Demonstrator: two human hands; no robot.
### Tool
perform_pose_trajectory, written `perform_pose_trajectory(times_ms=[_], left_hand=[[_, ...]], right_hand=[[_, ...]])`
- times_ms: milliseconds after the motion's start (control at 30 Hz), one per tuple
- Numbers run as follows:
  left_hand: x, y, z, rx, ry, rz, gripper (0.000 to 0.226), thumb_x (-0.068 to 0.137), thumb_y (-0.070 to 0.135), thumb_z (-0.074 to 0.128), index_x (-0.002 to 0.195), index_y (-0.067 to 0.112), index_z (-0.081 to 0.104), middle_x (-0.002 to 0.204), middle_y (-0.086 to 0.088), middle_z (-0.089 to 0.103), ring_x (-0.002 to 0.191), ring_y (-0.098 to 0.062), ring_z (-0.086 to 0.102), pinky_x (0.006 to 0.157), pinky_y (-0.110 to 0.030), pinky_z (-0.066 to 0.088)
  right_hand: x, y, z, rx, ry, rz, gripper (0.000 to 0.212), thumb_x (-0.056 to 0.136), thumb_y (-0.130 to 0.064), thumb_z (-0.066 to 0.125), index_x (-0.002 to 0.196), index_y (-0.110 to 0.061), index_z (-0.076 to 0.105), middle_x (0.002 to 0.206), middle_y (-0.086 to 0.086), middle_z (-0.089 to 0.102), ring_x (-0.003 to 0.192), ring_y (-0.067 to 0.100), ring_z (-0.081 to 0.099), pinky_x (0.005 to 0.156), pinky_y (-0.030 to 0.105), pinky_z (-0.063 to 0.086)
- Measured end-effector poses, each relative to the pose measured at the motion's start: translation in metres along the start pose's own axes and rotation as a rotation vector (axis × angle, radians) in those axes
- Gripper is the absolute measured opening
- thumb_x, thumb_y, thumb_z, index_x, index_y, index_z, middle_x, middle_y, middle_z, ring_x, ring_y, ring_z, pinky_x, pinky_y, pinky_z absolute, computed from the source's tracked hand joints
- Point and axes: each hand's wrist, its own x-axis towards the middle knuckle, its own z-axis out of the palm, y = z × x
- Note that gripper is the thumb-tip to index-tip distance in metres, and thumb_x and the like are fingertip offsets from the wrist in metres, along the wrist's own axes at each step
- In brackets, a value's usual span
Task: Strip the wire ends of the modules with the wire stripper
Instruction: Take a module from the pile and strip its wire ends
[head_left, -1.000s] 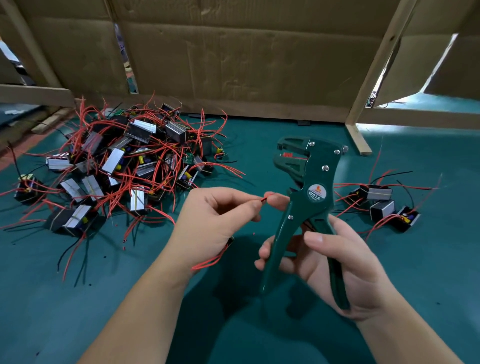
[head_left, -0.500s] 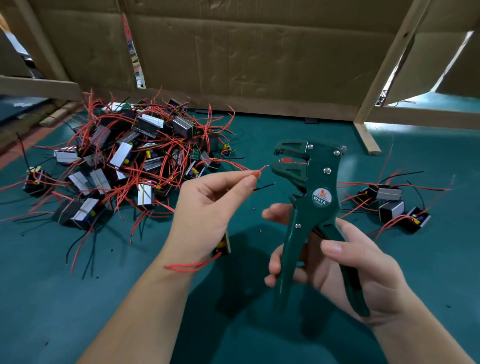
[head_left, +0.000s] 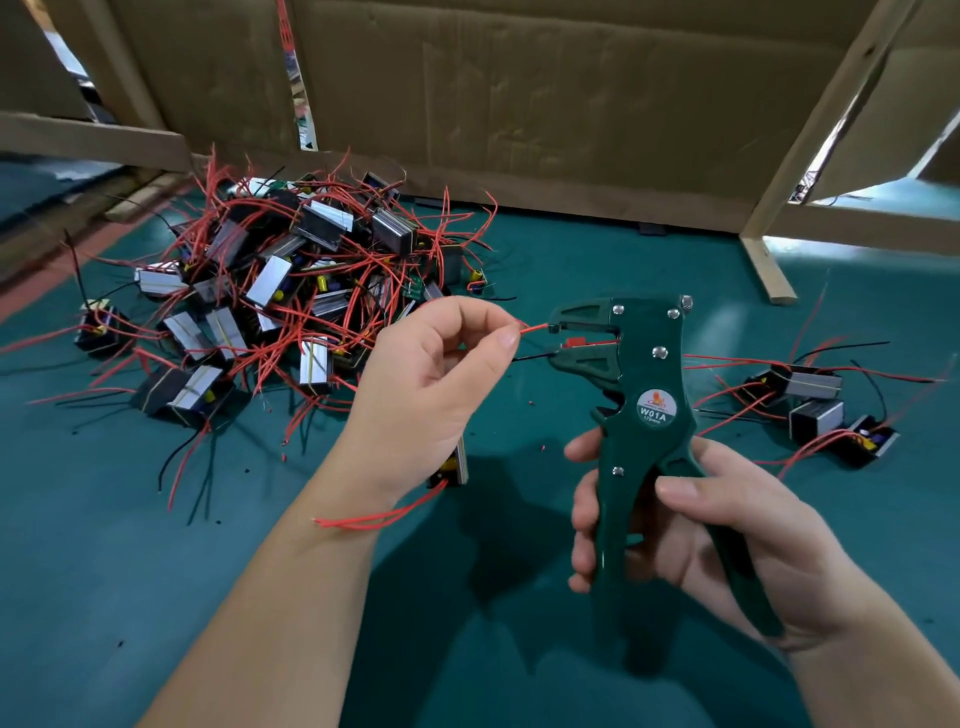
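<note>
Left hand (head_left: 431, 395) pinches red wire (head_left: 534, 328) at tip, module (head_left: 456, 467) hanging beneath palm. Wire axis horizontal, pointing right, end at open mouth of wire stripper (head_left: 623, 374). Right hand (head_left: 691, 530) grips handles, not yet squeezed. Unstripped pile (head_left: 280, 291) far left.

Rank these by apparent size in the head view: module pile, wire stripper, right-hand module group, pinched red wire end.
1. module pile
2. wire stripper, though its nearness to the camera enlarges it
3. right-hand module group
4. red wire end
</note>
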Motion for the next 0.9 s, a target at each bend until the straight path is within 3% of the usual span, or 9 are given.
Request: perform_pose_trajectory(times_ms=[167,633,900], left_hand=[[-0.0006,-0.0018,-0.0011,0.054,-0.022,0.014,0.01,0.085,0.012,0.06,0.083,0.02,0.066,0.067,0.012,0.058,0.058,0.003,0.048,0.056,-0.007,0.037],[-0.0004,-0.0037,-0.0022,0.089,-0.003,0.02,0.009,0.082,0.011,0.063,0.079,0.019,0.067,0.069,0.006,0.06,0.062,0.001,0.051,0.06,-0.01,0.041],[-0.001,-0.005,0.0027,0.043,0.023,0.012,0.012,0.085,0.005,0.062,0.079,0.014,0.066,0.058,0.015,0.056,0.046,0.003,0.045,0.048,-0.004,0.032]], right_hand=[[0.0014,0.0031,0.0011,-0.019,0.058,0.0,0.053,0.063,-0.024,0.084,0.107,-0.001,0.064,0.085,0.026,0.061,0.072,0.04,0.061,0.069,0.051,0.051],[0.0012,0.006,0.0032,-0.114,0.13,0.023,0.05,0.064,-0.041,0.085,0.096,-0.008,0.067,0.077,0.022,0.061,0.062,0.035,0.061,0.061,0.046,0.053],[-0.0008,0.0056,0.0009,-0.101,0.076,0.008,0.052,0.066,-0.037,0.084,0.103,-0.005,0.065,0.083,0.023,0.061,0.069,0.038,0.061,0.066,0.051,0.051]])
